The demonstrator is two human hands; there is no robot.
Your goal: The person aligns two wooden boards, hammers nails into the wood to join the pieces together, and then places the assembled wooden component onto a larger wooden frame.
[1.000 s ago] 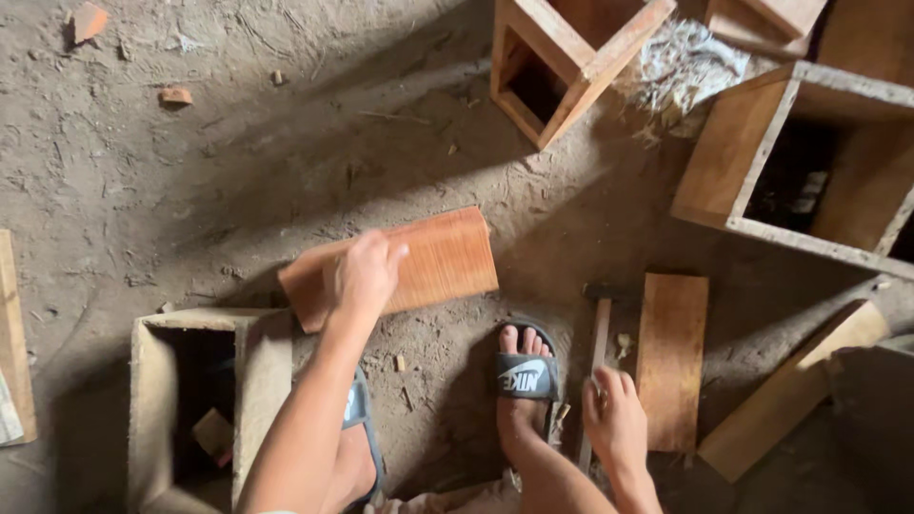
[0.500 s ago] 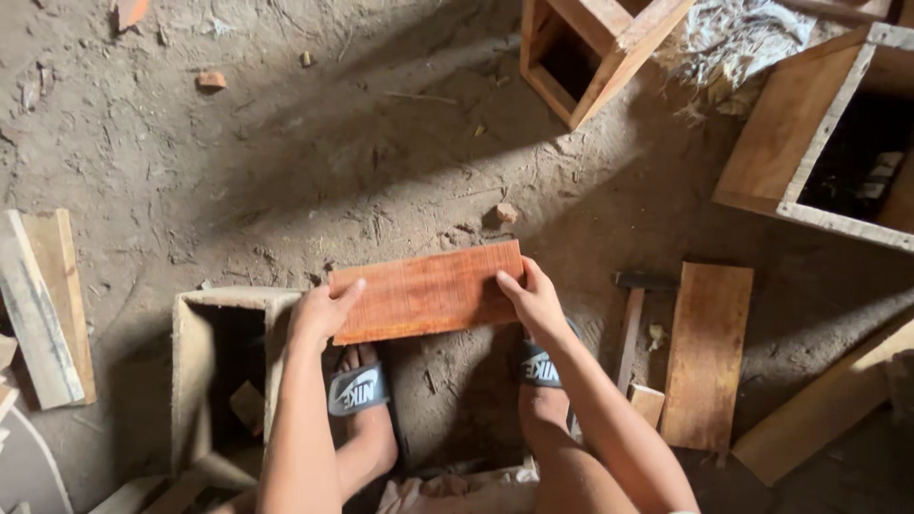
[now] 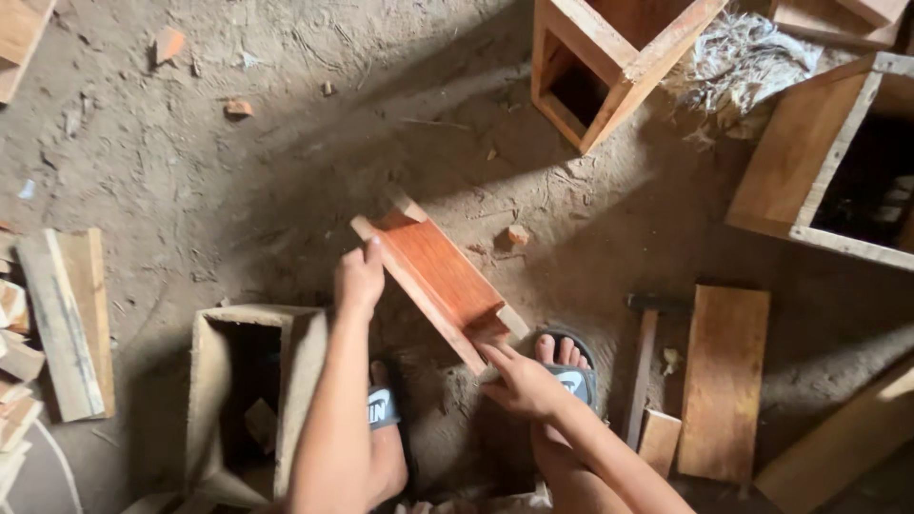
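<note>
2 hands of mine hold 1 reddish-brown rectangular wooden board with raised side strips (image 3: 440, 276), tilted on a diagonal above the dirt floor (image 3: 238, 162). My left hand (image 3: 358, 282) is closed around its upper left edge; my right hand (image 3: 519, 381) pinches its lower right corner. Just below the board, my sandalled foot (image 3: 564, 366) rests on the ground. An open pale wooden box (image 3: 249, 400) stands beside my left forearm, and a hammer (image 3: 645, 354) lies near a flat brown plank (image 3: 722, 381) to my right.
</note>
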